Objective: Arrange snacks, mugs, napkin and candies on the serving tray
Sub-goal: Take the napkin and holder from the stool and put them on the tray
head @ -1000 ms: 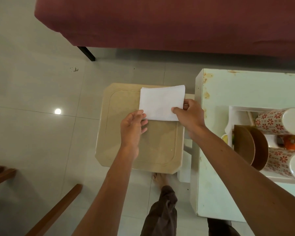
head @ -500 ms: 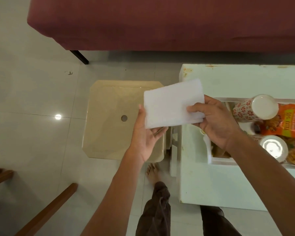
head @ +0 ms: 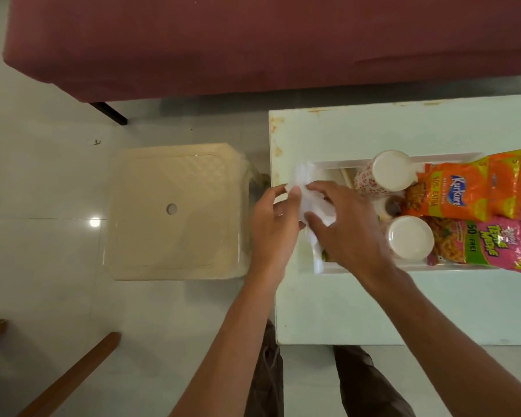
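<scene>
Looking down at a white counter (head: 403,308) on pale tiled floor (head: 42,182) (maroon sofa (head: 253,40) behind); left grip (head: 271,227) and right grip (head: 349,233) both pinch the crumpled napkin (head: 315,203) over the left end of the tray (head: 403,268).

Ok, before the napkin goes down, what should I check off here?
1. Left hand and right hand both grip the napkin: ok.
2. Napkin is over the left end of the tray: ok.
3. Far mug and near mug stand upside down in the tray: ok.
4. Snack packets lie at the tray's right end: ok.
5. Free spot under the napkin: cannot tell, the hands hide it.
</scene>
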